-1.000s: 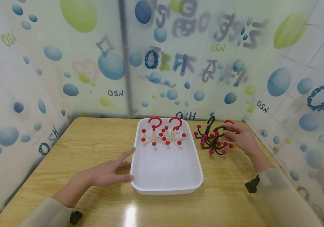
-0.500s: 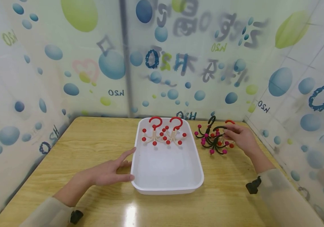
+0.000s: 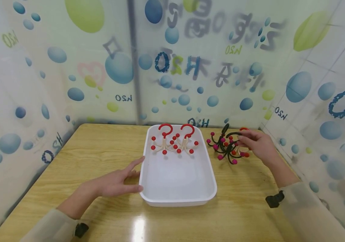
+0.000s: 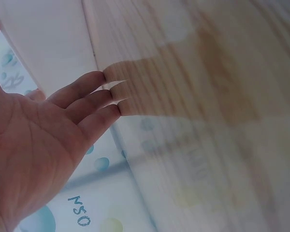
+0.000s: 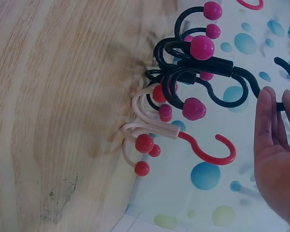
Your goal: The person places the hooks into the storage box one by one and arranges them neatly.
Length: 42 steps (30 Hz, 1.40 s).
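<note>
Resting along the left side of a white tray, my left hand touches its rim with thumb and straight fingers. My right hand pinches the curved top of a black claw-shaped hanger with pink ball tips, right of the tray. A second black hanger stands close behind it, their arms overlapping. Partly hidden by the right hand is a cream hanger with a red hook and red balls. Two such cream hangers, a left one and a right one, stand at the tray's far end.
Everything stands on a wooden table. A patterned curtain with blue and green dots rises at its back and sides. The tray's raised walls lie between the two hands.
The gripped black hanger has turned slightly, its pink balls shifting left. My right hand has moved a little to the right. The left hand and the tray look unmoved.
</note>
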Available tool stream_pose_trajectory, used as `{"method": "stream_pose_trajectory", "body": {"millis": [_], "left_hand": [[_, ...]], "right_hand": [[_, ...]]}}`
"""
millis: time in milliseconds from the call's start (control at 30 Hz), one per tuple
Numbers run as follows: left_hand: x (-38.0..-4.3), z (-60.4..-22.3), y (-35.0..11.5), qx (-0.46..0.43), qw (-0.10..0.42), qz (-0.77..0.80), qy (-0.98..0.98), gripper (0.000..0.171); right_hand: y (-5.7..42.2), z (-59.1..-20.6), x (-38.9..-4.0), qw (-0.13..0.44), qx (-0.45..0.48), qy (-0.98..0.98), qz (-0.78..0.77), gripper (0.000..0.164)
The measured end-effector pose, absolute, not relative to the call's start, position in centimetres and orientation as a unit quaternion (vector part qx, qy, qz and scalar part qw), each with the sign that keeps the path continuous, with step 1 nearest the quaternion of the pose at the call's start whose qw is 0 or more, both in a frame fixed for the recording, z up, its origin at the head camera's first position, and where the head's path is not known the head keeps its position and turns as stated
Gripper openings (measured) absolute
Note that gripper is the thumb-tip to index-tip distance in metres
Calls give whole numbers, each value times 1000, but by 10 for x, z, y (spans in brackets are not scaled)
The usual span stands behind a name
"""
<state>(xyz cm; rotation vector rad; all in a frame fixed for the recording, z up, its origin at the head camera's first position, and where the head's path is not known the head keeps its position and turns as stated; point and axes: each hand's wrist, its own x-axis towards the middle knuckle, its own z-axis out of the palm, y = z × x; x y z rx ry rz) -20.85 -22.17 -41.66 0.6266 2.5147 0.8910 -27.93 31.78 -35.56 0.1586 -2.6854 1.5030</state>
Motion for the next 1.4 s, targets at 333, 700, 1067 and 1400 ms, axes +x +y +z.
{"method": "stream_pose_trajectory", "body": {"millis": [333,700,1067,1400], "left_hand": [[-207,-414,-221,222,197,314,902,102],[-208,-414,-222,220,196,309,904,103],[-208,-414,-220,221,197,305,905,103],[-207,-415,-219,211,203,304,907,104]], "right_hand": [[305,-342,-265,34,58,-879,473,49],[275,-323,-249,54,88,-880,464,46],[233,-318,-253,27,117,-857,501,41],[178,-333,-265,-23,160,-837,522,26]]}}
